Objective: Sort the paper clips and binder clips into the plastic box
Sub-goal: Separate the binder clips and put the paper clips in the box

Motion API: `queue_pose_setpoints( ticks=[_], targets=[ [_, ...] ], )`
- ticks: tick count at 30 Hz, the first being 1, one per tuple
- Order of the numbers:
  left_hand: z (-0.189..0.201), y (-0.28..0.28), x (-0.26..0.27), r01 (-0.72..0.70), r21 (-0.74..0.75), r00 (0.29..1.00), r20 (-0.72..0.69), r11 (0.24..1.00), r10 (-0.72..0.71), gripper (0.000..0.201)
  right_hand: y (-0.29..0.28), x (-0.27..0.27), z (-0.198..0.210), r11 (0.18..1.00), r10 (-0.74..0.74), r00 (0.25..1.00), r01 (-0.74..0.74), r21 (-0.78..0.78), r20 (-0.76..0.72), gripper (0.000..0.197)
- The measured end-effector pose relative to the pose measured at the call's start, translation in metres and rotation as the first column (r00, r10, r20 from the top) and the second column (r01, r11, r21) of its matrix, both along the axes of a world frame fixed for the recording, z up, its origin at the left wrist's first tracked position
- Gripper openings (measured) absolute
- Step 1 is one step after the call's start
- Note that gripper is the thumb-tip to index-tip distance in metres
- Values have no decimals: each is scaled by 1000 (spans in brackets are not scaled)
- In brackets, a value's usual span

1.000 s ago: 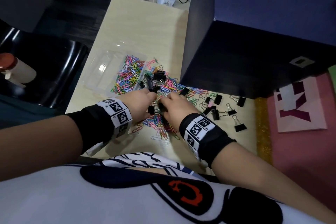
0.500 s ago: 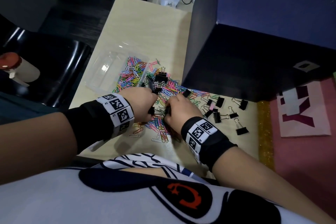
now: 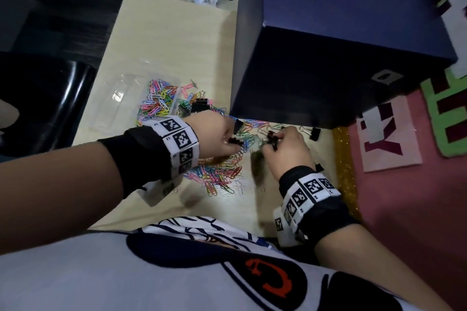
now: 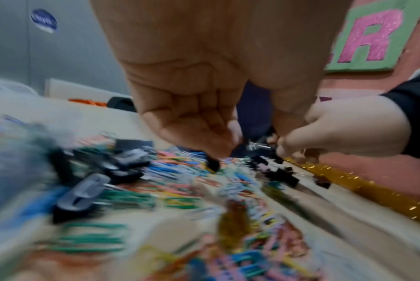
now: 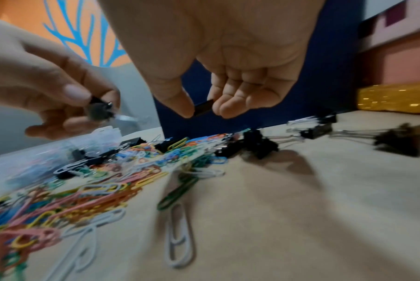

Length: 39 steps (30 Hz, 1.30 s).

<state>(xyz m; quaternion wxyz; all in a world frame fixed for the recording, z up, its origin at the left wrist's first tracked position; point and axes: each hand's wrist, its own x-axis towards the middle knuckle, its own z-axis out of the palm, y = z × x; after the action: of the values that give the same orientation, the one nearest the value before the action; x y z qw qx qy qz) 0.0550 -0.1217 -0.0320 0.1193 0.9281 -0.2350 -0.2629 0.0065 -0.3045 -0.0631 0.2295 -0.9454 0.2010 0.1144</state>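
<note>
- Right hand (image 5: 228, 62) raised just above the pale wooden table (image 3: 177, 40), thumb and fingers (image 5: 230, 106) pinching a small black metal binder clip (image 5: 203, 108) by its body.
- Left hand (image 3: 214, 134) also lifted clear of the table, fingers (image 4: 204, 136) curled and gripping black binder clips (image 5: 99, 111); one black piece pokes out below the fingertips in the left wrist view, though blur hides the exact count.
- Both hands close together, nearly touching, over the far edge of the clip pile.
- Directly beneath and nearer the body than the fingers: a loose heap of multicoloured wire paper clips (image 3: 219, 171) spread on the table, with one white paper clip (image 5: 180, 237) lying apart at its near side.
- Mixed into the heap beyond the left fingers: several more black binder clips (image 3: 199, 106).
- To the right of the right fingers: a few black binder clips with silver wire handles (image 5: 317, 131) lying on bare table, apart from the heap; one more (image 3: 314, 133) just beyond the right fingers, near the dark blue box (image 3: 341, 33).
- Further out and to the left of the left fingers: clear plastic box (image 3: 121, 98), its right compartment holding coloured paper clips (image 3: 158, 102), the left compartment looking see-through.
- Gold glitter strip (image 3: 345, 159) running along the table edge right of the right hand.
</note>
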Motion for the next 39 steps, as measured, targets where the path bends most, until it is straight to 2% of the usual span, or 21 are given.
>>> queue_pose_setpoints(
  ticks=[2, 4, 7, 9, 11, 13, 15, 17, 19, 22, 24, 26, 28, 31, 34, 37, 39],
  targets=[
    [-4, -16, -2, -61, -142, 998, -13, 988, 60, 38, -9, -4, -1, 989, -126, 991, 129, -65, 54, 33],
    [-8, -28, -5, -41, -186, 999, -34, 982, 35, 46, -15, -9, -5, 960, -142, 982, 168, -224, 127, 38],
    [-15, -28, -8, 42, -106, 999, -14, 993, -44, 43, -17, -13, -11, 923, -114, 980, 166, -347, 165, 43],
    [-19, -16, -10, 64, -56, 998, 4, 996, -64, 39, -15, -13, -11, 927, -16, 980, 88, -364, 199, 38],
    [-20, -3, -14, 96, 40, 995, 21, 995, -96, 38, -10, -12, -10, 951, 135, 975, -77, -300, 175, 31],
    [-20, 11, -18, 131, 179, 991, -4, 975, -133, 45, 0, -11, -9, 960, 253, 965, -242, -142, 66, 23],
    [-20, 25, -24, 153, 292, 988, -53, 944, -143, 65, 10, -9, -8, 945, 316, 948, -319, -71, -47, 23],
    [-23, 36, -31, 157, 383, 987, -78, 910, -138, 82, 20, -8, -8, 918, 367, 915, -386, -93, -168, 30],
    [-25, 43, -39, 150, 444, 989, -67, 883, -134, 81, 29, -10, -9, 907, 380, 894, -411, -93, -236, 37],
    [-29, 43, -43, 127, 411, 992, -68, 902, -109, 70, 43, -11, -11, 882, 456, 858, -471, -5, -236, 47],
    [-31, 40, -42, 103, 332, 993, -88, 938, -78, 66, 51, -7, -12, 857, 511, 826, -510, 71, -236, 44],
    [-31, 39, -40, 72, 273, 995, -91, 959, -49, 65, 54, 2, -8, 880, 475, 858, -467, 87, -194, 35],
    [-29, 42, -39, 46, 254, 995, -92, 966, -23, 69, 50, 11, -4, 916, 400, 900, -396, 60, -174, 36],
    [-23, 54, -39, 32, 313, 995, -97, 949, -2, 68, 44, 17, 0, 929, 351, 899, -370, -23, -261, 54],
    [-23, 65, -40, 53, 418, 994, -106, 907, -9, 52, 50, 11, -1, 877, 443, 844, -478, -50, -304, 59],
    [-30, 66, -43, 75, 409, 992, -123, 910, -27, 47, 58, 0, -5, 813, 559, 775, -583, 10, -294, 52],
    [-34, 62, -41, 80, 371, 989, -142, 925, -28, 40, 59, -3, -4, 820, 557, 782, -572, 35, -280, 42]
  ],
)
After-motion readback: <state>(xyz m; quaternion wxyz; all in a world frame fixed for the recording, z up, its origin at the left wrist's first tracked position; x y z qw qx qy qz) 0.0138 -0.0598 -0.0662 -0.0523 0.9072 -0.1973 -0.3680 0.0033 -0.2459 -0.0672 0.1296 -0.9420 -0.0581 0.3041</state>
